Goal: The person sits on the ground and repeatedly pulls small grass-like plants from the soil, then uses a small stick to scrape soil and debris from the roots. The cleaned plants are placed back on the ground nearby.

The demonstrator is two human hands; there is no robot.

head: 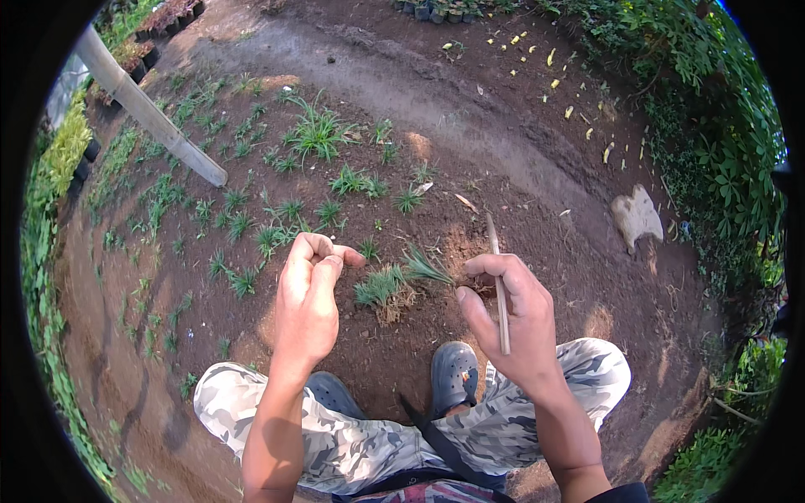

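Note:
Over the bare soil, my left hand (309, 295) has its fingers curled and the thumb pressed against them, one finger pointing right. Nothing shows in its grasp. My right hand (521, 308) grips a slim wooden stick (497, 264) with a pointed far end. At the thumb and forefinger tips of that hand is the pale base of a small grass sprig (426, 266); whether they pinch it is not clear. Between both hands, a clump of grass seedlings (382, 288) lies on the ground with brown, fibrous roots exposed.
Small grass tufts (289, 210) dot the soil ahead and left. A weathered pole (157, 119) slants in from upper left. To the right sits a pale flat stone (637, 217) beside leafy shrubs (723, 144). Below are my clog-shod feet (454, 374) and camouflage-trousered knees.

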